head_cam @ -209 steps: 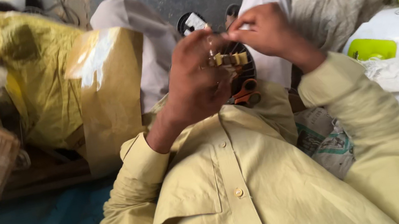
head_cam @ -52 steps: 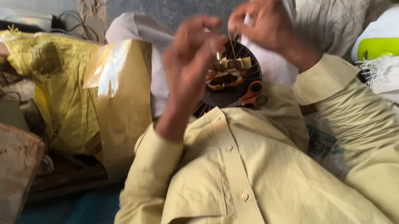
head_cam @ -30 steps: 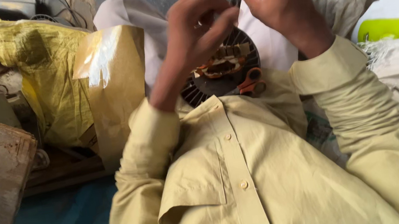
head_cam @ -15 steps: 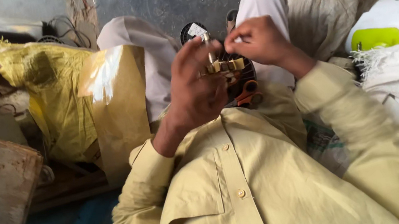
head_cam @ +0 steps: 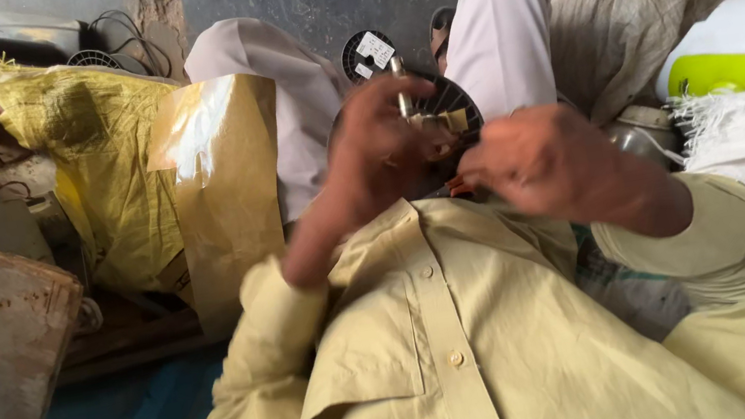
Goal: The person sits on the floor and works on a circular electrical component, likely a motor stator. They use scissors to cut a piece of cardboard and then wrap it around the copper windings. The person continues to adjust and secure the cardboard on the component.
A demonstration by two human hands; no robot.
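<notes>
Two hands, left (head_cam: 379, 154) pinching one thin rod (head_cam: 401, 95), right (head_cam: 549, 161) curled over one round motor core (head_cam: 454, 107).

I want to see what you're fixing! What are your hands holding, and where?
The left hand pinches a thin pale stick near its lower end, over the round black part. The right hand is blurred; its hold cannot be told.

One head cam, looking steeply down over wearer's chest, close; left hand (head_cam: 374, 154) and right hand (head_cam: 549, 161) at frame centre.
</notes>
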